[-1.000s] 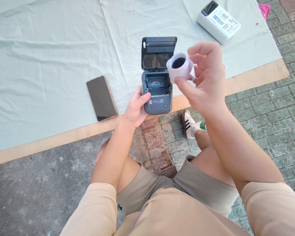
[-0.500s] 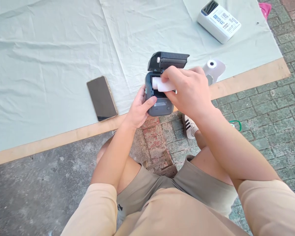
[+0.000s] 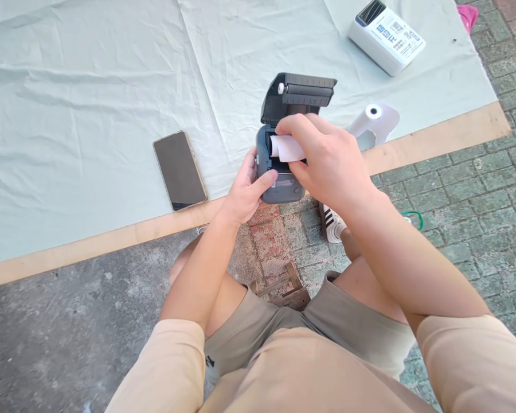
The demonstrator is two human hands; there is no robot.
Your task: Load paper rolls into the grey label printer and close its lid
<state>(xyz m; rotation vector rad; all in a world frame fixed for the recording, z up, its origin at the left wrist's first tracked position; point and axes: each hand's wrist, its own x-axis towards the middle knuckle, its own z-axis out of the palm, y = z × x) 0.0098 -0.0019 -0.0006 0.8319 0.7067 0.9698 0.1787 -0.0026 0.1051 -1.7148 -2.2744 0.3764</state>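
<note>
A small dark grey label printer point(image 3: 284, 192) is held at the table's front edge by my left hand point(image 3: 249, 186), whose thumb lies on its front. Its black lid point(image 3: 303, 92) stands raised at the back, with a roller along it. My right hand point(image 3: 329, 152) grips a small white paper roll point(image 3: 289, 149) between thumb and fingers at the printer's compartment. The roll's left end sits in the compartment; its right end is hidden by my hand. Beyond my right hand, a second white paper roll point(image 3: 363, 121) lies on the cloth, its loose end curling to the right.
A smartphone point(image 3: 180, 170) with a dark screen lies left of the printer. Farther back on the right rests a white box-shaped device point(image 3: 387, 39) with printed markings. A pale cloth point(image 3: 90, 115) covers the table, leaving a wooden edge strip point(image 3: 447, 137) bare. Below are my knees and a wooden stool.
The printer's lid now shows higher and more upright as the printer tilts slightly. My right hand remains on the paper roll, with its fingers shifted a little.
</note>
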